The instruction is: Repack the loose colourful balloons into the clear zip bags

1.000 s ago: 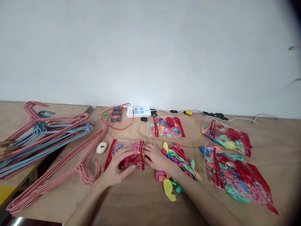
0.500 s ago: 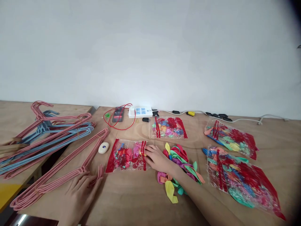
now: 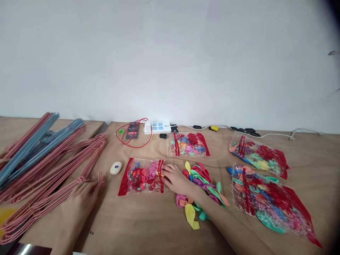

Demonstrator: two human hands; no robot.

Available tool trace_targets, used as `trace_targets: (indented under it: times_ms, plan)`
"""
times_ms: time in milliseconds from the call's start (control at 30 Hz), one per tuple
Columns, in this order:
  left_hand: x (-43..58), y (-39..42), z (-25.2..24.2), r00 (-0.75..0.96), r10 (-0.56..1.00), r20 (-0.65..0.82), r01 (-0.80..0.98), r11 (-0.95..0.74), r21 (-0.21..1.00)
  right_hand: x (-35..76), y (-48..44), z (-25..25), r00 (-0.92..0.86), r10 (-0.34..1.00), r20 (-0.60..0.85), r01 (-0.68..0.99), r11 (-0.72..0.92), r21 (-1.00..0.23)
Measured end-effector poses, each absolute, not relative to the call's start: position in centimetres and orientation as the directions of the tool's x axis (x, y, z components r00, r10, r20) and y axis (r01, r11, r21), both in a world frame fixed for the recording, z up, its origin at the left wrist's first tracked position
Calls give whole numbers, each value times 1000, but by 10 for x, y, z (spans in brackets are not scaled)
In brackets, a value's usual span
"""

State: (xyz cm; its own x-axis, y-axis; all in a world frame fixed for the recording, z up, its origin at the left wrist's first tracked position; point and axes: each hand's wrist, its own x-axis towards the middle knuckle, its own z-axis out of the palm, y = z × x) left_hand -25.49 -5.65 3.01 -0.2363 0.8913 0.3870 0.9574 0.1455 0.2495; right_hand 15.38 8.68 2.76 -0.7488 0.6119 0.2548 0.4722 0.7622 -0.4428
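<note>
Here, left hand [image 3: 78, 198] on pink wire hangers [image 3: 67, 164]

A plain white wall [image 3: 170, 60] fills the upper half of the view under soft, even light. A light plywood table [image 3: 138, 219] runs along its foot. A second wooden table [image 3: 91, 124] sits beside that table's left edge, with a dark gap between them.
</note>
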Motion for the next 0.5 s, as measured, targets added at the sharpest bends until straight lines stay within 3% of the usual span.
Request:
trace_targets:
  times_ms: [100, 167, 500]
  plan:
    - [-253, -42, 36, -241, 871, 429, 971, 218, 102, 154, 85, 31, -750, 610, 255, 472, 765, -439]
    - [-254, -33, 36, -228, 873, 431, 973, 221, 67, 154, 84, 32, -752, 609, 252, 474, 766, -433]
    - [-258, 5, 42, -288, 894, 344, 957, 276, 85, 154, 84, 29, -750, 609, 260, 480, 770, -420]
